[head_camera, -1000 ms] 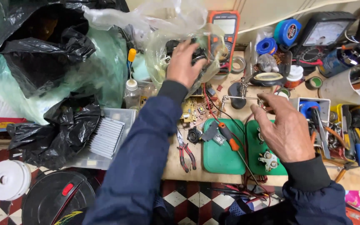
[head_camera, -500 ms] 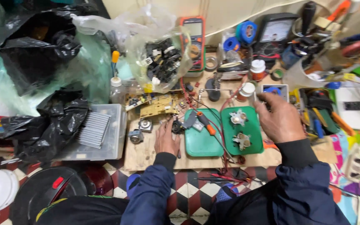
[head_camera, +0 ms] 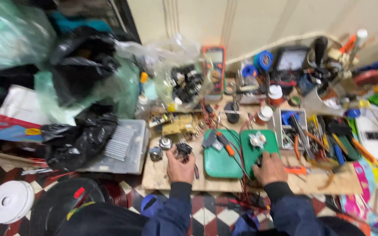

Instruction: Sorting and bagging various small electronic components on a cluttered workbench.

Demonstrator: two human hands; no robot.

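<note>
Black small part [head_camera: 183,150] sits in the left hand [head_camera: 179,165], fingers closed about it, at the near edge of the wooden bench [head_camera: 162,177], just left of the green mats [head_camera: 220,159]. Right hand [head_camera: 268,168] rests on the near corner of the right mat, fingers curled; whether it grips anything cannot be told. Orange-handled tool [head_camera: 225,144] lies on the left mat. Multimeter [head_camera: 214,70] stands at the back, beside a clear bag [head_camera: 188,83] of black parts
</note>
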